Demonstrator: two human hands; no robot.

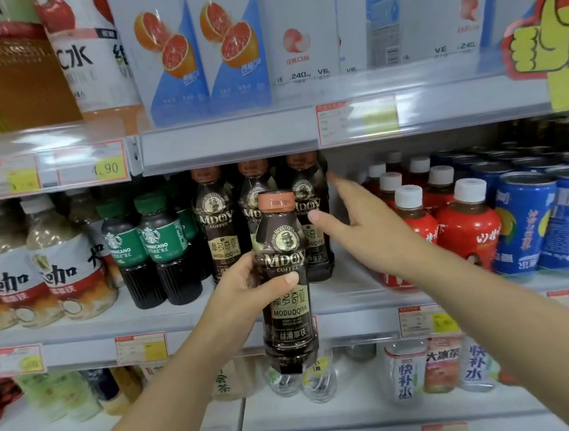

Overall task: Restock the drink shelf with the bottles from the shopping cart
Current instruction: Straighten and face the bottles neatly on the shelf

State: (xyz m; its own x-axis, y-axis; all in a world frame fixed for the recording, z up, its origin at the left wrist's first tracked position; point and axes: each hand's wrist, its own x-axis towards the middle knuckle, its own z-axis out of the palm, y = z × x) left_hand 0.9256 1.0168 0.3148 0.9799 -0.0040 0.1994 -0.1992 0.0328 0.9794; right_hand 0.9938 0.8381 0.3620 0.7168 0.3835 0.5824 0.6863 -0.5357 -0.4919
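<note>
My left hand point(244, 287) grips a dark MDOY coffee bottle point(287, 304) with a peach cap, held upright in front of the middle shelf point(344, 289). Behind it stand three matching coffee bottles point(216, 221) in a row on that shelf. My right hand point(356, 222) reaches forward with straight fingers into the gap to the right of those bottles, beside the rightmost one, holding nothing. The shopping cart is out of view.
Green-capped coffee bottles point(162, 246) and white-labelled bottles point(60, 269) stand left of the row. Red bottles with white caps point(462, 223) and blue cans point(528, 221) stand on the right. Cartons point(237, 47) fill the upper shelf; more bottles point(407, 373) sit below.
</note>
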